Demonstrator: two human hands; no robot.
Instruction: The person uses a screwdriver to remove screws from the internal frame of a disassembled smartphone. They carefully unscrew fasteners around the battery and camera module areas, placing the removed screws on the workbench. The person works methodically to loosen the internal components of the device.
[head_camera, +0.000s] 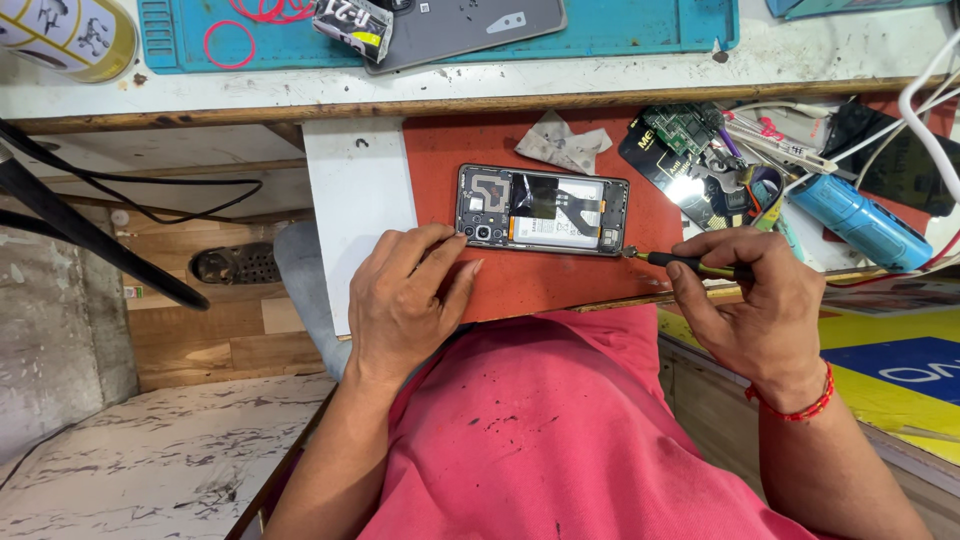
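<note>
The left hand (405, 300) lies flat with fingers spread, its fingertips touching the near left corner of the opened black smartphone with its back cover off (542, 210) — battery and circuit parts exposed. The right hand (750, 300) is closed on a slim black-handled screwdriver (685, 262), tip at the phone's near right corner. The phone lies lengthwise on a red rectangular mat (540, 275) on the desk (600, 75). To the right, a blue cylindrical tool (860, 220) lies among loose parts — beyond, a teal work mat (650, 25).
</note>
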